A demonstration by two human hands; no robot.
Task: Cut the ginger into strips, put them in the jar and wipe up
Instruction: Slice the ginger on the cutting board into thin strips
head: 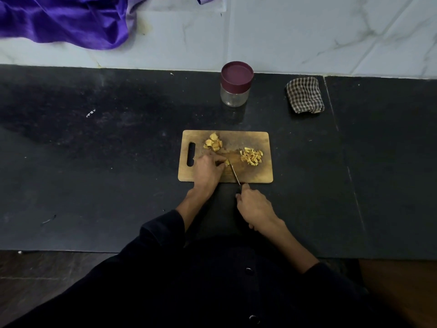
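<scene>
Cutting step in hand. On the black stone tabletop (118, 162) lies a rectangular wooden cutting board (250, 176); our left hand (208, 170) curls its fingers (221, 162) down on a small yellow ginger piece (227, 162) near the board's middle, pinning it. Our right hand (256, 207), off the board's near edge, wraps round the dark handle of a thin-bladed knife (234, 174), blade set just beside the pinned piece. Uncut ginger chunks (213, 143) sit toward the far left of the board; finished pale strips (251, 156) are heaped to the right. The clear glass jar with maroon lid (236, 84) stands beyond, lid on; a folded checked cloth (305, 94) lies to its right, untouched. Next, we judge: slice down close to the fingertips, keeping them tucked clear of the blade.
</scene>
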